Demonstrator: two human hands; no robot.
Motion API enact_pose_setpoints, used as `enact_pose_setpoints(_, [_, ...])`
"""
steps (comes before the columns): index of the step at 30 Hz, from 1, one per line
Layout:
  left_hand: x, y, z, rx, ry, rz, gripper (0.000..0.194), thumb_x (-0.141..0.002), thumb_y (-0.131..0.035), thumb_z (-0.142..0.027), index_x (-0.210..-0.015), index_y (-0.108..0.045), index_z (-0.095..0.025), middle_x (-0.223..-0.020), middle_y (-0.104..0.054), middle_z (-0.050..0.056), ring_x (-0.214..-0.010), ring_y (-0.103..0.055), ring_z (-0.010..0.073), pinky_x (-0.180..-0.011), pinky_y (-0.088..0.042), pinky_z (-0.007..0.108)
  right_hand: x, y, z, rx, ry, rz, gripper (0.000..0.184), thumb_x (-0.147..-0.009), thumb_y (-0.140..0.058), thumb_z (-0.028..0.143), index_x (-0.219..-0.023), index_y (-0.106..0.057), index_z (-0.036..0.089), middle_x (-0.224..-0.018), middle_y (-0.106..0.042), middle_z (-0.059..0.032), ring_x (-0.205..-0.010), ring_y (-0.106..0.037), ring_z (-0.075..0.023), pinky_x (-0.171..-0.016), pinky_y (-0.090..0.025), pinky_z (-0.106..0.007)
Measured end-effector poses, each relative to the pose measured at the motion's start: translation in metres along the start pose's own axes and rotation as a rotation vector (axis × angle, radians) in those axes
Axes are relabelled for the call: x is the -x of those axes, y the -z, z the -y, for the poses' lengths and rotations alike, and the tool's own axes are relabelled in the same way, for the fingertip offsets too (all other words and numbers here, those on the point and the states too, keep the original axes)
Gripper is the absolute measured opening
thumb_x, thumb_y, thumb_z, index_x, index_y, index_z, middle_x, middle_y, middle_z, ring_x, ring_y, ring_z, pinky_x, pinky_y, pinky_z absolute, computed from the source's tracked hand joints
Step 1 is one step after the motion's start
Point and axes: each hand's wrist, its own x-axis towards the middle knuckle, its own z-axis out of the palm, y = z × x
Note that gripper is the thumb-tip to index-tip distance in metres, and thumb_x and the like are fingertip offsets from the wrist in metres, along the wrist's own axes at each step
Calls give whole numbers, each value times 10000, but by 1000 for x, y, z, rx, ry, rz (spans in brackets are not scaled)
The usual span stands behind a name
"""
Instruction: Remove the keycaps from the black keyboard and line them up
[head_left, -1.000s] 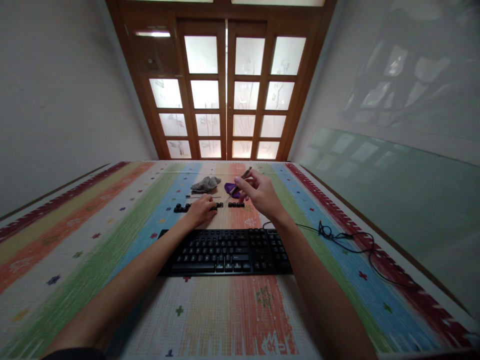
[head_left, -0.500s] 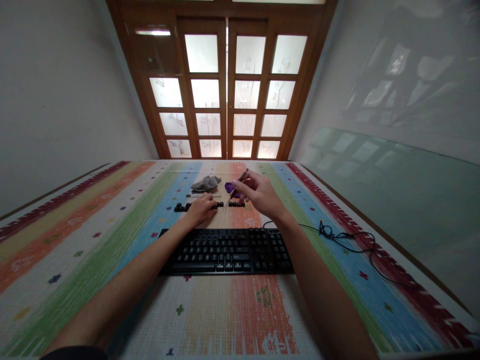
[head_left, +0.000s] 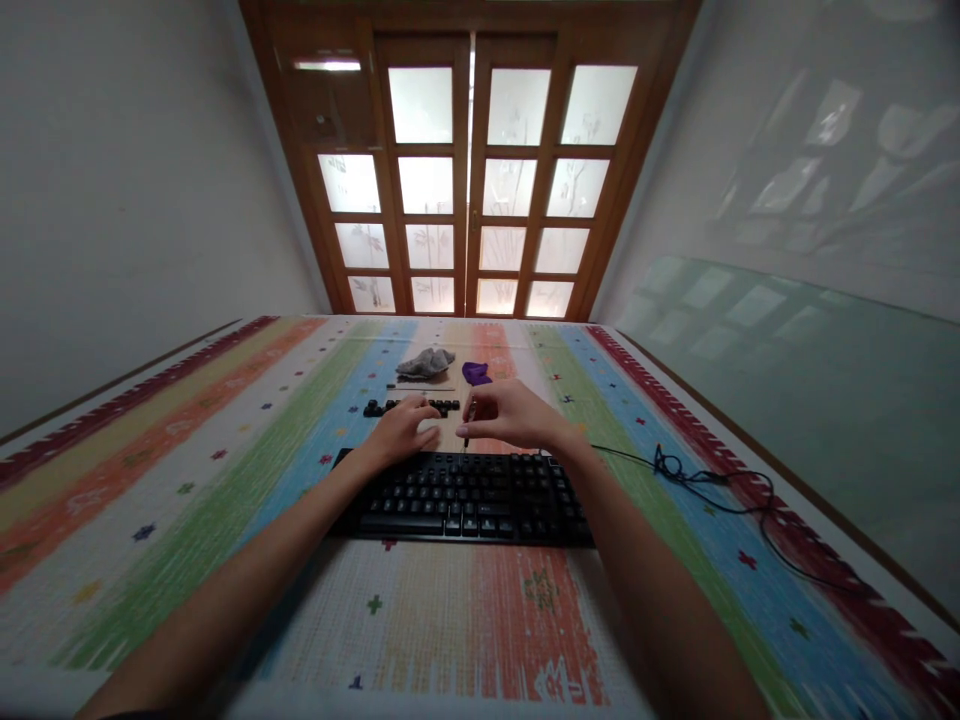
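A black keyboard (head_left: 465,497) lies on the striped mat in front of me. My right hand (head_left: 504,415) hovers over its far edge, fingers pinched on a thin metal tool (head_left: 466,432) that points down at the top key row. Just left of it, my left hand (head_left: 403,430) rests curled at the keyboard's far edge; whether it holds anything is hidden. A row of loose black keycaps (head_left: 409,407) lies just beyond the hands.
A grey cloth (head_left: 425,362) and a purple object (head_left: 475,373) lie farther back on the colourful mat (head_left: 225,470). The keyboard's black cable (head_left: 697,480) trails to the right. Wooden glazed doors (head_left: 472,180) close the far end, with walls on both sides.
My right hand came down and toward me, tipping the tool from slanted upward to pointing down at the keyboard. The view shifted slightly. My left hand stayed near the keycaps.
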Motion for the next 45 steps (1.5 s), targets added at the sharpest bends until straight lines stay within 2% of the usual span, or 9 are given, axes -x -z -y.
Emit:
enact_pose_setpoints(7, [33,9,-33,195,-19,125,156,-893,-563,-185,-944,-711,-178,-902,-678,57,-881,-617,202,-821,-483,325,-1,-6,-7,8,-47,112,200,-728,-789,300,-722,-653,153,-660,-696,-28,-635,-644,-150,-550,-447,-230])
enact_pose_setpoints(11, [43,13,-42,277,-3,86,166,-921,-547,-228,-966,-702,-189,-957,-686,62,-940,-612,212,-871,-482,351,-2,-10,-13,49,-81,147,205,-717,-796,250,-700,-616,153,-709,-718,-36,-667,-668,-151,-555,-453,-220])
enact_pose_setpoints(18, [58,10,-42,347,-18,42,200,-948,-536,-285,-995,-704,-188,-1040,-682,78,-1015,-595,222,-953,-466,391,-1,-14,-16,53,-88,145,245,-719,-794,255,-675,-571,163,-732,-725,-44,-682,-687,-165,-574,-475,-232])
enact_pose_setpoints(23, [61,10,-42,345,-24,32,242,-968,-516,-333,-1006,-709,-193,-1050,-695,73,-1012,-600,222,-949,-471,397,7,-16,-16,40,-110,84,235,-720,-785,291,-693,-592,160,-717,-712,-41,-656,-677,-163,-555,-474,-231])
enact_pose_setpoints(27, [63,10,-42,295,-66,22,239,-965,-524,-322,-978,-714,-178,-1062,-692,85,-1014,-597,227,-944,-474,396,18,-20,-20,-76,-169,32,304,-707,-785,406,-711,-607,159,-720,-715,-53,-639,-680,-174,-549,-499,-251])
enact_pose_setpoints(34, [64,7,-44,211,-106,15,224,-966,-530,-320,-982,-714,-193,-1049,-689,77,-1003,-598,222,-926,-476,383,39,-33,-38,-229,-282,-146,375,-638,-823,452,-710,-588,170,-815,-756,-102,-725,-724,-228,-623,-564,-316])
enact_pose_setpoints(40, [64,5,-44,179,-78,25,207,-954,-554,-315,-976,-711,-182,-1066,-690,79,-1009,-597,238,-937,-454,427,46,-39,-42,-259,-327,-182,365,-643,-818,446,-755,-617,162,-850,-766,-111,-738,-732,-227,-646,-572,-327])
enact_pose_setpoints(45, [64,5,-44,190,-78,14,189,-951,-556,-310,-965,-706,-196,-1059,-688,68,-1006,-594,234,-927,-454,418,44,-40,-39,-253,-320,-194,347,-638,-820,423,-733,-599,173,-864,-766,-114,-750,-734,-236,-665,-576,-345])
